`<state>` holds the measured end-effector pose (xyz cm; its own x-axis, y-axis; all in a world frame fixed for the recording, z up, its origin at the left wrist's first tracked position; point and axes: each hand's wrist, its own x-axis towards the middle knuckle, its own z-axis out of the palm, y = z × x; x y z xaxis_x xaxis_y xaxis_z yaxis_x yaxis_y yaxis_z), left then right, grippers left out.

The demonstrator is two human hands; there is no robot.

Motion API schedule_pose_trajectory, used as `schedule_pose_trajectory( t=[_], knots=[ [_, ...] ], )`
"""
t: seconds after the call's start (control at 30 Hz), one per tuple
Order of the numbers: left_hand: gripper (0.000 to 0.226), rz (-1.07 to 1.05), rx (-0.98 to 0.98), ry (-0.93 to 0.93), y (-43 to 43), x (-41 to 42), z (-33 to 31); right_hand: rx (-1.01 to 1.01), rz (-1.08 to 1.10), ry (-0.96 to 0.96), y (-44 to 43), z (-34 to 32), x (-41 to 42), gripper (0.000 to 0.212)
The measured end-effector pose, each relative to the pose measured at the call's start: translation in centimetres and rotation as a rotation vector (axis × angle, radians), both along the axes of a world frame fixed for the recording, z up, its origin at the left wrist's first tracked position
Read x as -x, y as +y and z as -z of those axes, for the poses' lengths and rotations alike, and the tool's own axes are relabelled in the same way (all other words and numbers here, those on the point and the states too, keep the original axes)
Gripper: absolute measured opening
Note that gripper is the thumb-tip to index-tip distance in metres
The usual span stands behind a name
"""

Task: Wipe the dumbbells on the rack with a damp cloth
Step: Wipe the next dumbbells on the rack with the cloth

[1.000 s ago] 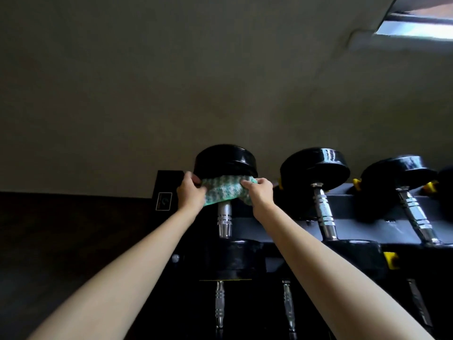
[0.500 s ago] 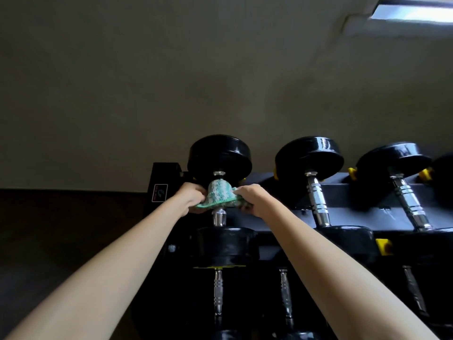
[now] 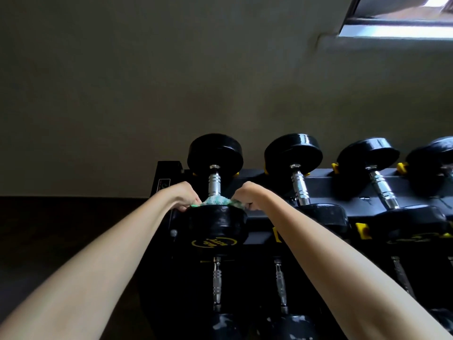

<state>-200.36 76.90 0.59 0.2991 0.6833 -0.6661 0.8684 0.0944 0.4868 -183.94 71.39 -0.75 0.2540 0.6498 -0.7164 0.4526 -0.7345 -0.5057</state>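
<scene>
Fingers (image 3: 183, 206) of left hand (image 3: 182, 196) and right hand (image 3: 247, 196) pinch the cloth (image 3: 215, 201) ends. Cloth has slid down the dumbbell (image 3: 215, 224) handle to its near head. Handle looks wiped, head likely next.

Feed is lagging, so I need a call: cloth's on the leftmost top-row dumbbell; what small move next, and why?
Probably pull the cloth toward you, over the near head. The left hand and right hand grip its ends at the near end of the handle, against that head, so the handle ends there.

Plain grey wall (image 3: 171, 69) behind; bright window (image 3: 402, 28) at upper right; dark band (image 3: 61, 222) lower left.
</scene>
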Motion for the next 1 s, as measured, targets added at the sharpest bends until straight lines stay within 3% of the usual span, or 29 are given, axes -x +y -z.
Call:
schedule_pose_trajectory(
  t=[0.2, 0.37, 0.5, 0.6, 0.83, 0.9, 1.0],
  knots=[
    [0.016, -0.121, -0.179, -0.115, -1.7, 0.4, -0.7, -0.138, 0.150, 0.051, -1.9, -0.7, -0.5, 0.032],
    [0.007, -0.235, -0.397, -0.119, -4.1, 0.1, -0.7, -0.280, 0.196, 0.006, -4.3, -1.7, 0.2, 0.013],
    [0.006, -0.279, -0.618, -0.091, -7.3, -0.6, -0.8, -0.356, 0.279, 0.111, -7.2, -1.9, 1.0, 0.021],
    [0.005, -0.258, -0.723, -0.107, -9.6, -0.8, -0.7, -0.337, 0.274, 0.158, -9.1, -2.0, 1.8, 0.008],
    [0.019, -0.111, -0.574, -0.024, -15.8, -2.9, -2.8, -0.358, 0.248, 0.053, -15.8, -2.0, 0.0, 0.007],
    [0.020, -0.087, -0.560, -0.077, -17.1, -5.1, -3.9, -0.385, 0.296, 0.068, -18.0, -3.2, -2.4, 0.005],
    [0.013, -0.041, -0.573, -0.260, -19.0, -10.3, -6.2, -0.456, 0.553, 0.182, -21.5, -5.5, -7.2, 0.024]
  ],
)
